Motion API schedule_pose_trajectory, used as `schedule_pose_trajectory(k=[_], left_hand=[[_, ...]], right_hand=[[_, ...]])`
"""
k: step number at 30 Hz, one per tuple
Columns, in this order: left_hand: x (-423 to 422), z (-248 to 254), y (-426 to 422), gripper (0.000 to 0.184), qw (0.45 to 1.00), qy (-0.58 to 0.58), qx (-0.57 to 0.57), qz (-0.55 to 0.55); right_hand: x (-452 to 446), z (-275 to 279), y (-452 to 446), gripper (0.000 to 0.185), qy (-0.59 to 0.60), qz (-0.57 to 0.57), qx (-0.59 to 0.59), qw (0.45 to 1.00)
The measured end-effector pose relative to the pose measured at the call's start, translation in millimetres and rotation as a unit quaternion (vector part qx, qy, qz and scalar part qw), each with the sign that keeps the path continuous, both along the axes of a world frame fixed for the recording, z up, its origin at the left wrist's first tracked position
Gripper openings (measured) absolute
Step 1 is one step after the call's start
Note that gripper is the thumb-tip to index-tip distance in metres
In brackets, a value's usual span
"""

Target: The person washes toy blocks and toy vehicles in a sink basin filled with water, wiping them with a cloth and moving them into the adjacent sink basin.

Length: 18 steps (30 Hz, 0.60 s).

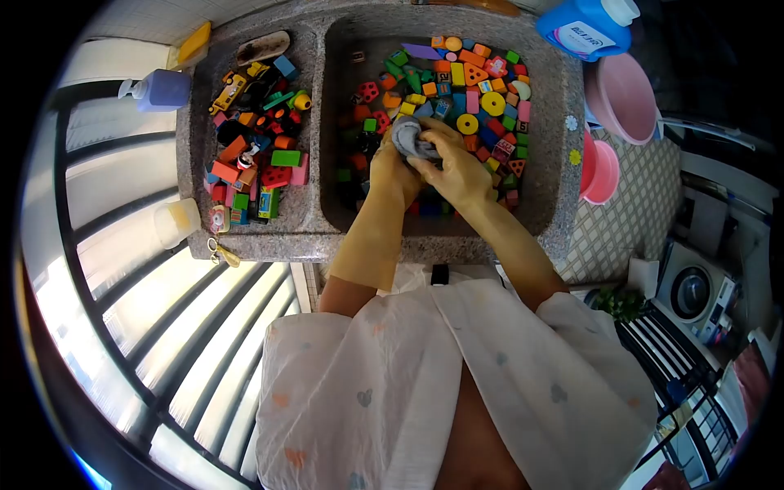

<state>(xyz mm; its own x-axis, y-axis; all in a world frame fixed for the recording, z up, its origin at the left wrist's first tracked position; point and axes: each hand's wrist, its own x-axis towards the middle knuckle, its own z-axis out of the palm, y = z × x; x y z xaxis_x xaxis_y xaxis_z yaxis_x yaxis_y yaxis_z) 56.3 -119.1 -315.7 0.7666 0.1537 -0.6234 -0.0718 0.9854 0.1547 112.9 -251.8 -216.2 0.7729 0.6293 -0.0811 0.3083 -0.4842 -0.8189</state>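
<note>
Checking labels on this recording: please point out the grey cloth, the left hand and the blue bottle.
Grey cloth [405, 137]: head view, on its bunched folds.
Left hand [391, 170]: head view, on the back of the hand.
Blue bottle [582, 36]: head view, on its label.

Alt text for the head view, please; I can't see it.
The left hand and right hand, in yellowish gloves, hold a bunched grey cloth over a stone sink basin scattered with colourful toy blocks. On the left, a narrower compartment holds more blocks and a yellow toy vehicle.
</note>
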Motion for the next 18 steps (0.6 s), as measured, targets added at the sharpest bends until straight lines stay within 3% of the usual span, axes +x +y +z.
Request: schedule_pose_trajectory(k=[1, 2, 4, 5, 6, 7, 9, 10, 11, 13, 14, 15, 17, 18], left_hand=[[2.0, 18.9, -4.7, 0.037, 0.992, 0.052, 0.115, -0.025], [1.5, 38.3, -8.4, 0.032, 0.958, 0.099, 0.254, -0.086], [3.5, 69.6, -5.5, 0.028, 0.900, 0.147, 0.384, -0.141], [4.0, 74.3, -2.6, 0.026, 0.909, 0.111, 0.363, -0.173], [-0.4, 74.7, -1.3, 0.025, 0.915, 0.076, 0.339, -0.205], [-2.0, 73.9, -3.3, 0.025, 0.916, 0.077, 0.340, -0.200], [-3.7, 69.6, -13.0, 0.022, 0.932, 0.116, 0.301, -0.169], [-5.3, 69.9, -13.0, 0.022, 0.940, 0.137, 0.276, -0.148], [-6.9, 70.6, -10.9, 0.022, 0.940, 0.136, 0.277, -0.147], [-7.4, 96.0, -7.0, 0.022, 0.912, 0.296, 0.253, -0.128], [-7.4, 87.8, -8.1, 0.023, 0.904, 0.325, 0.257, -0.102], [-8.7, 78.4, -10.8, 0.023, 0.905, 0.325, 0.255, -0.100], [-12.3, 55.4, -19.2, 0.030, 0.931, 0.232, 0.243, -0.140], [-9.1, 49.7, -28.7, 0.034, 0.939, 0.215, 0.243, -0.113]], right_hand=[[-3.4, -10.1, 6.9, 0.042, -0.020, -0.009, 0.013, 1.000], [-1.2, -18.4, 7.8, 0.041, 0.049, -0.044, 0.000, 0.998], [4.1, -43.7, 8.9, 0.040, 0.120, -0.074, -0.014, 0.990], [5.7, -61.6, 8.4, 0.040, 0.339, -0.180, 0.107, 0.917], [2.4, -63.9, 10.6, 0.041, 0.533, -0.274, 0.217, 0.771], [2.2, -65.5, 12.1, 0.041, 0.534, -0.270, 0.215, 0.772], [6.7, -62.3, 14.9, 0.040, 0.513, -0.402, 0.282, 0.704], [13.2, -48.5, 13.0, 0.042, 0.473, -0.385, 0.178, 0.772], [17.4, -33.8, 9.8, 0.042, 0.472, -0.384, 0.180, 0.773], [19.6, -10.2, -4.6, 0.046, 0.410, -0.289, 0.022, 0.865], [19.6, -34.4, -23.0, 0.050, 0.390, -0.197, 0.038, 0.899], [19.5, -33.3, -29.2, 0.050, 0.389, -0.195, 0.036, 0.900], [8.1, -26.7, -39.5, 0.053, 0.181, 0.019, -0.075, 0.980], [-3.1, -18.3, -35.3, 0.055, 0.084, 0.022, -0.110, 0.990]])
